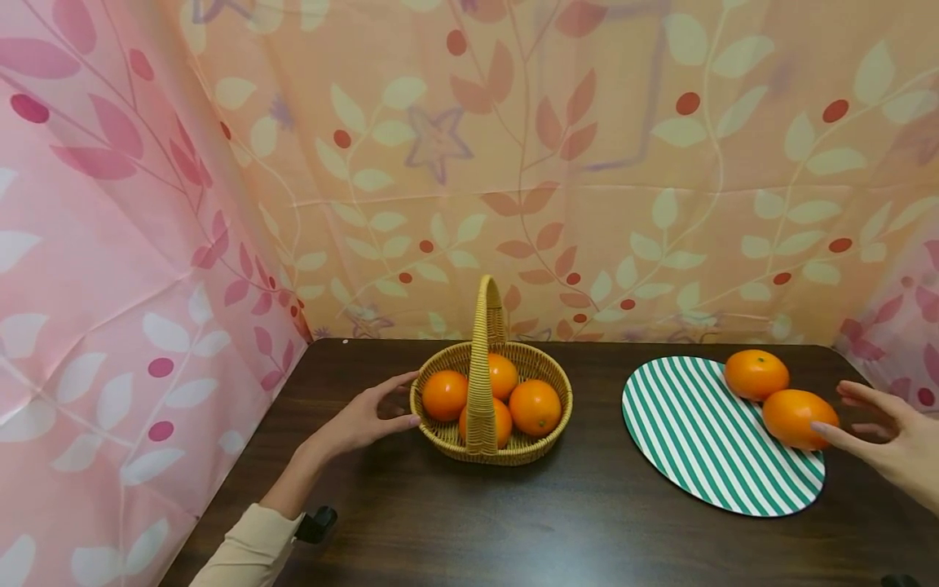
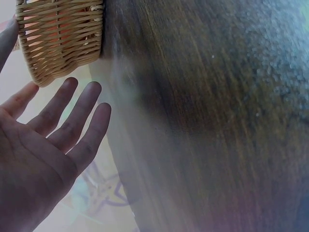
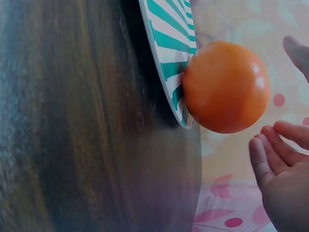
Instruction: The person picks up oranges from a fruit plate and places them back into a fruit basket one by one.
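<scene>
A wicker basket (image 1: 443, 447) with an arched handle (image 1: 480, 371) holds several oranges, one being the orange (image 1: 535, 407) on its right side. My left hand (image 1: 367, 417) is at the basket's left side, thumb and index fingertips right at the rim. In the left wrist view, the other fingers (image 2: 79, 113) spread loosely below the wicker wall (image 2: 63, 43). On the right, an orange (image 1: 792, 417) lies on a green-and-white striped oval plate (image 1: 682, 432). My right hand (image 1: 891, 436) is beside it, fingers apart, thumb overlapping the fruit. The right wrist view shows a gap between the fingers and that orange (image 3: 227, 87).
A second orange (image 1: 756, 374) sits behind the first, at the plate's far right edge. Everything stands on a dark wooden table (image 1: 513, 522). Patterned cloth (image 1: 623, 163) hangs behind the table's back edge and along both sides.
</scene>
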A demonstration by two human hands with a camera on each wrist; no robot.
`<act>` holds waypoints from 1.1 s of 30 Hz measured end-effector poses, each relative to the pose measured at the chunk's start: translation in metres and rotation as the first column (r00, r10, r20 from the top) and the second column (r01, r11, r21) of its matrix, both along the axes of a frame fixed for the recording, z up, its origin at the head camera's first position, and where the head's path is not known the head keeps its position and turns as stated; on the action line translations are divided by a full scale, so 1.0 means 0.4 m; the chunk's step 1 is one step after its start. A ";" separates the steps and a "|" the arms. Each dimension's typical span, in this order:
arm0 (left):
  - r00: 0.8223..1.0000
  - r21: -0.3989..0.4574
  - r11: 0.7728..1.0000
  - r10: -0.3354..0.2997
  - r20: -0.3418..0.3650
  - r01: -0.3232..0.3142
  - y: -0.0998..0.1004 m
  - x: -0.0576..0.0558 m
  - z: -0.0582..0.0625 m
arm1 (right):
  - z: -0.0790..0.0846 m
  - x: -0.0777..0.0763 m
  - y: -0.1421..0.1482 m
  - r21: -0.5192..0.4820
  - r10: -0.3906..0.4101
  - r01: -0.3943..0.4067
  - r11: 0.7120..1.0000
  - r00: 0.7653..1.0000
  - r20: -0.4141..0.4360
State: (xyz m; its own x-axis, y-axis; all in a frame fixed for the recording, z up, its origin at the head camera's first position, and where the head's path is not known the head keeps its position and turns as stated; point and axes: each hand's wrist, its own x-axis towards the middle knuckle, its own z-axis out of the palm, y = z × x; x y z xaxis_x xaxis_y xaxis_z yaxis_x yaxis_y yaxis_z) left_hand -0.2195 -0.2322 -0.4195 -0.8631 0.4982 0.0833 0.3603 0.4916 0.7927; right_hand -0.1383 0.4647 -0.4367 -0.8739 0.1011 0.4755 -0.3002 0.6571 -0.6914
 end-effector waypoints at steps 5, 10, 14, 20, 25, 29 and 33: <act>1.000 -0.006 1.000 0.002 -0.007 -0.002 -0.001 0.000 0.000 | -0.015 -0.005 0.011 0.098 -0.049 0.037 0.994 0.992 0.120; 1.000 -0.006 1.000 -0.004 -0.002 0.004 0.001 0.002 0.002 | -0.015 -0.007 0.010 0.135 -0.078 0.054 0.989 0.982 0.172; 1.000 -0.010 1.000 -0.007 0.002 0.007 0.001 0.003 0.002 | -0.015 -0.004 0.010 0.139 -0.078 0.053 0.989 0.980 0.182; 1.000 -0.011 1.000 -0.001 0.012 0.001 -0.001 0.003 0.002 | -0.010 -0.005 0.007 0.151 -0.087 0.054 0.987 0.971 0.222; 1.000 -0.008 1.000 -0.007 0.014 0.007 0.000 0.005 0.003 | -0.012 -0.012 0.004 0.172 -0.081 0.037 0.984 0.962 0.261; 1.000 -0.011 1.000 -0.009 0.013 0.009 0.001 0.006 0.004 | -0.014 -0.015 -0.004 0.181 -0.068 0.024 0.983 0.968 0.240; 1.000 -0.012 1.000 -0.007 0.013 0.008 0.003 0.007 0.007 | -0.013 -0.015 -0.009 0.186 -0.093 0.053 0.981 0.971 0.218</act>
State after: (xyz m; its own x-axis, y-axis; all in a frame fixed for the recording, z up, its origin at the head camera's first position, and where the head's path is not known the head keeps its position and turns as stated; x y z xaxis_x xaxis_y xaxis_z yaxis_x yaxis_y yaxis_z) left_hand -0.2168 -0.2311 -0.4166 -0.8602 0.5056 0.0662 0.3540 0.4987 0.7912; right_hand -0.1444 0.4613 -0.4419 -0.9536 0.1005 0.2837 -0.0971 0.7895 -0.6060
